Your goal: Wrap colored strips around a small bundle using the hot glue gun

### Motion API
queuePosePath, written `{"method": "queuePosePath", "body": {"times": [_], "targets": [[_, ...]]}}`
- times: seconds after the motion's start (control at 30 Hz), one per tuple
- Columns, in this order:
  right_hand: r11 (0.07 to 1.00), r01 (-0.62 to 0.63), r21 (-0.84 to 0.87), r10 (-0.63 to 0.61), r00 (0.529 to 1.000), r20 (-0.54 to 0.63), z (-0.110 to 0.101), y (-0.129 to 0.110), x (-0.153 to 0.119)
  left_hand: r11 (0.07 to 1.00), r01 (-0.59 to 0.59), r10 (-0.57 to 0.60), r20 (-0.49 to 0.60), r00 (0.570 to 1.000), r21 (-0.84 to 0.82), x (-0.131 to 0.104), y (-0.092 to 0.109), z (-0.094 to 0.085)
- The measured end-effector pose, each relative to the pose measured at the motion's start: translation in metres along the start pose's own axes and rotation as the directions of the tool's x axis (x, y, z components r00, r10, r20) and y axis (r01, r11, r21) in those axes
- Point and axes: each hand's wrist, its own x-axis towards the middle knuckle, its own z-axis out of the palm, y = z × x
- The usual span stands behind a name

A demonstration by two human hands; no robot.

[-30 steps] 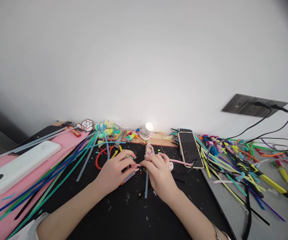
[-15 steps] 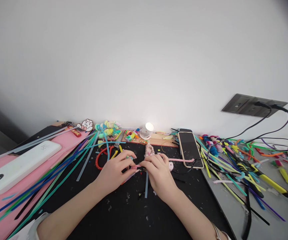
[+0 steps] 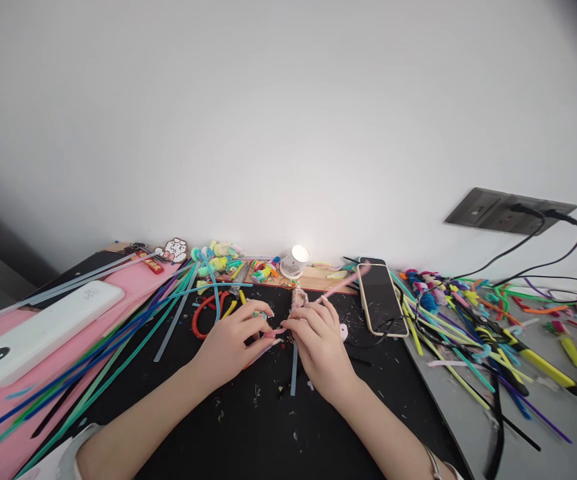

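Observation:
A pink pipe cleaner point(image 3: 347, 283) runs between my two hands, its long free end sticking up past my right hand toward the phone. My left hand point(image 3: 235, 335) is closed in a pinch on the pink piece at its fingertips; a small multicoloured bit shows behind those fingers, mostly hidden. My right hand point(image 3: 319, 343) pinches the same pipe cleaner a short way to the right. Just behind the right hand lies a pale pinkish, mottled item point(image 3: 299, 297), partly covered. Under the hands is a black mat point(image 3: 248, 427) strewn with small scraps.
Red-handled scissors point(image 3: 201, 317) lie left of my hands. A lit white lamp point(image 3: 299, 257) stands by the wall. To the right are a phone point(image 3: 381, 297), yellow-black pliers point(image 3: 533, 360) and many loose pipe cleaners. A white power bank-like device point(image 3: 43, 333) rests on pink material at left.
The free end of the pink pipe cleaner has swung upward from lying nearly level to slanting up over the phone. Both hands stay almost in place.

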Motion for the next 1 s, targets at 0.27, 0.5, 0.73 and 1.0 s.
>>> {"method": "queuePosePath", "body": {"times": [0.27, 0.5, 0.73, 1.0], "targets": [[0.986, -0.160, -0.050, 0.147, 0.969, -0.201, -0.009, -0.001, 0.001, 0.997, 0.061, -0.064, -0.054, 0.997, -0.053, 0.001, 0.001, -0.001], [0.824, -0.436, -0.361, 0.476, 0.879, 0.023, -0.005, 0.012, 0.000, 0.963, 0.162, -0.190, -0.114, 0.975, -0.216, 0.004, -0.002, 0.000], [0.771, -0.453, -0.448, 0.573, 0.800, 0.178, -0.003, 0.015, -0.002, 0.935, 0.198, -0.256, -0.176, 0.950, -0.294, 0.006, -0.001, 0.000], [0.792, -0.434, -0.430, 0.567, 0.783, 0.254, -0.006, 0.017, -0.001, 0.900, 0.216, -0.324, -0.251, 0.912, -0.379, 0.006, 0.004, -0.004]]}}
